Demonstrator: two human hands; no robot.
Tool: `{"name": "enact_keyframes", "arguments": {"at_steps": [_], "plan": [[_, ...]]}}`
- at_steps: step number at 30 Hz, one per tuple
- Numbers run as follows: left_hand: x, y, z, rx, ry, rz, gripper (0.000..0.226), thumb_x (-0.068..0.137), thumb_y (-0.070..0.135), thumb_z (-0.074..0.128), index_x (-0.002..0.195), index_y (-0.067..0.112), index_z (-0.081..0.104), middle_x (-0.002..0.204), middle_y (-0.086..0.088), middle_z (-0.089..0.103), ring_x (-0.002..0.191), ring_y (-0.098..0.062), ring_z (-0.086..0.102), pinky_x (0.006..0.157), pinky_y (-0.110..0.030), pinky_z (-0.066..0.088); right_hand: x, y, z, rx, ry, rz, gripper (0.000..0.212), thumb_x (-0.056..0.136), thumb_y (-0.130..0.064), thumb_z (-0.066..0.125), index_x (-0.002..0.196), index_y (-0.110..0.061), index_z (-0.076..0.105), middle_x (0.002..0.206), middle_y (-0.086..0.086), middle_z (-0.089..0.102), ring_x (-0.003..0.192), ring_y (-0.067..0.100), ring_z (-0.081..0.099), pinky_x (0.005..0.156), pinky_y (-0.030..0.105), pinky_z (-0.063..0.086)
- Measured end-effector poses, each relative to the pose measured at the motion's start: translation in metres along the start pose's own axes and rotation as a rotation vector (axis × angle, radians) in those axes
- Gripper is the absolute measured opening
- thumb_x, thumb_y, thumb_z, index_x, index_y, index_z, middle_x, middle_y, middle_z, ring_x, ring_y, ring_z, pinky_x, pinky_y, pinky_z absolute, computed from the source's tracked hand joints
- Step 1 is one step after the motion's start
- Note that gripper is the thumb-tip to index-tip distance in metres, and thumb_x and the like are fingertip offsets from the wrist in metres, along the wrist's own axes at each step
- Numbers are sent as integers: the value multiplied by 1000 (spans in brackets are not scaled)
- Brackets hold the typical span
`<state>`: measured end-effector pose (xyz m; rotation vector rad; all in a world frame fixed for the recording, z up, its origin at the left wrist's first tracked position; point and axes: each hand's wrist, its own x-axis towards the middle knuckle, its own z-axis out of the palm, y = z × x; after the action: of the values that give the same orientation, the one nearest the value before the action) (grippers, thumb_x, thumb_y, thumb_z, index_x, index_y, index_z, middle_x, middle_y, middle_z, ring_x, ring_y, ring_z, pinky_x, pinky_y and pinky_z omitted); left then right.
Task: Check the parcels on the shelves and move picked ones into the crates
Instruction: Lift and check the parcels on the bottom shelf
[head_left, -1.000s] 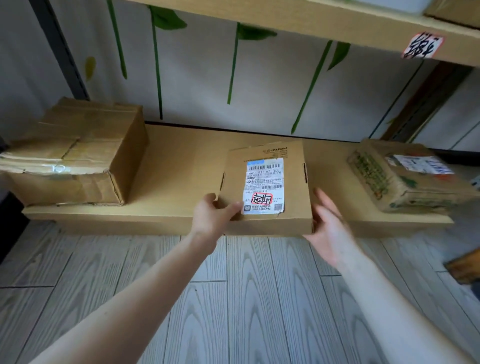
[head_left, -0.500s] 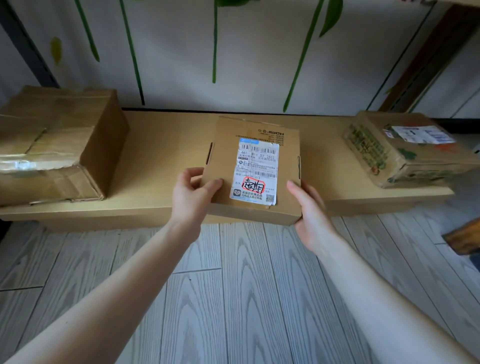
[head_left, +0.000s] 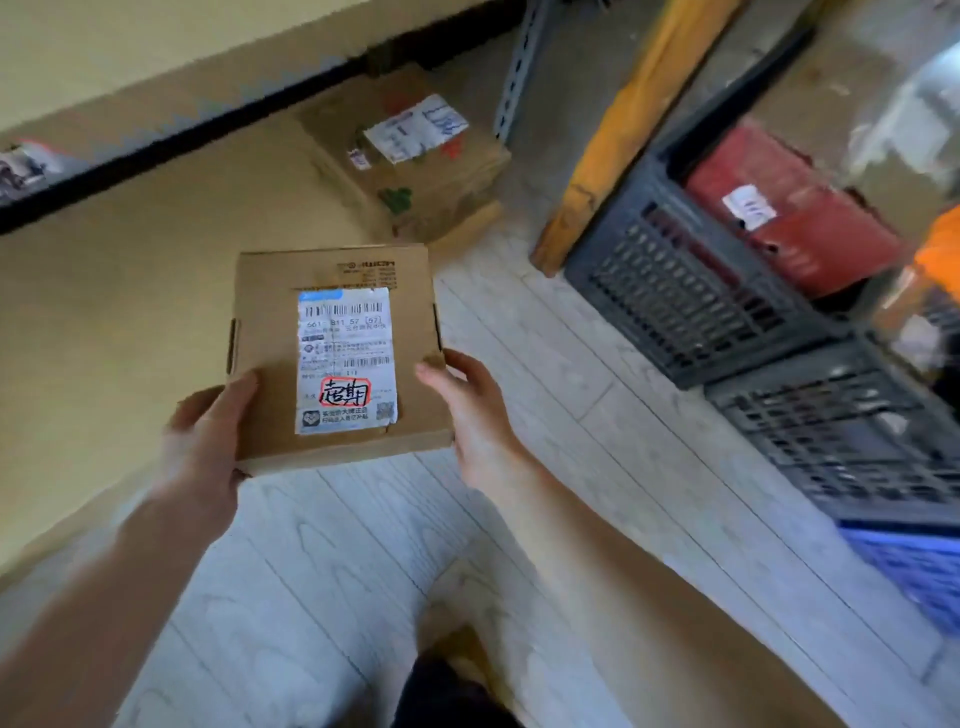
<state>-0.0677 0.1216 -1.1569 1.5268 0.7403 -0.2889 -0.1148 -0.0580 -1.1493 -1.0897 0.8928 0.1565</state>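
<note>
Flat cardboard parcel (head_left: 337, 353) with a red-circled label, held level above the floor, left hand (head_left: 208, 441) and right hand (head_left: 467, 410) each gripping a near corner; best carried rightward, label up, both grips firm, into the dark crates (head_left: 675, 291), whose free space the blur may hide.

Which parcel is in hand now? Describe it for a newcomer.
Find the low tan shelf on the left. In front of it, the left hand and right hand hold a flat cardboard parcel. Unlike the green-printed parcel on that shelf, its white label bears a red-circled mark.
</note>
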Motion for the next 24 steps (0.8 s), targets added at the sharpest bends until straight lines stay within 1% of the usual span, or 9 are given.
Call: {"name": "enact_keyframes", "arguments": {"at_steps": [3, 5, 7, 10, 12, 15, 17, 19, 24], "plan": [[-64, 23, 52, 106, -147, -43, 13, 87, 32, 59, 87, 19, 55, 78, 8, 58, 67, -7, 53, 53, -23, 44, -45, -42, -64, 53, 100, 14, 25, 80, -18, 68, 102, -23, 57, 107, 6, 68, 89, 17, 65, 72, 26, 50], [-107, 37, 87, 172, -237, -58, 13, 88, 32, 58, 91, 20, 56, 78, 9, 59, 67, -7, 54, 54, -24, 45, -78, -68, -108, 84, 193, 17, 22, 78, -20, 69, 94, -28, 57, 105, 5, 68, 89, 17, 64, 78, 29, 49], [-148, 48, 120, 235, -323, -89, 19, 87, 32, 59, 101, 20, 56, 81, 8, 60, 69, -9, 55, 57, -26, 42, -111, -92, -150, 115, 291, 19, 22, 77, -21, 69, 95, -28, 57, 105, 4, 68, 93, 18, 65, 83, 31, 48], [-207, 58, 169, 328, -476, -117, 21, 87, 34, 58, 103, 19, 57, 87, 2, 63, 71, -12, 57, 56, -26, 39, -160, -123, -212, 187, 417, 11, 28, 78, -19, 68, 104, -22, 58, 100, 1, 69, 75, 7, 66, 56, 15, 46], [-247, 62, 200, 396, -583, -116, 25, 88, 34, 57, 105, 16, 58, 90, 0, 66, 72, -13, 59, 56, -26, 39, -188, -138, -253, 283, 477, 11, 33, 79, -15, 67, 110, -16, 57, 95, 2, 70, 65, 5, 67, 48, 12, 46], [-302, 63, 249, 480, -701, -113, 38, 88, 35, 58, 117, 10, 56, 104, -8, 66, 80, -21, 61, 58, -28, 41, -221, -153, -309, 402, 542, -6, 26, 81, -16, 66, 106, -19, 57, 85, -3, 72, 70, 11, 69, 62, 25, 54], [-332, 57, 284, 530, -732, -97, 40, 87, 34, 59, 119, 9, 55, 110, -11, 64, 88, -26, 60, 61, -30, 43, -233, -159, -348, 446, 590, -14, 32, 82, -19, 66, 112, -16, 56, 94, 1, 71, 81, 17, 68, 76, 37, 52], [-361, 52, 319, 588, -761, -83, 40, 87, 35, 59, 118, 9, 55, 113, -12, 64, 93, -30, 60, 65, -33, 44, -239, -164, -384, 499, 633, -4, 37, 82, -20, 65, 117, -15, 54, 103, 5, 69, 88, 21, 66, 82, 41, 50], [-418, 29, 408, 671, -800, -89, 39, 89, 32, 58, 117, 6, 54, 115, -16, 63, 95, -30, 58, 74, -38, 38, -237, -182, -478, 579, 675, 6, 32, 82, -23, 65, 113, -19, 56, 105, 4, 68, 87, 17, 65, 67, 30, 51]]}}
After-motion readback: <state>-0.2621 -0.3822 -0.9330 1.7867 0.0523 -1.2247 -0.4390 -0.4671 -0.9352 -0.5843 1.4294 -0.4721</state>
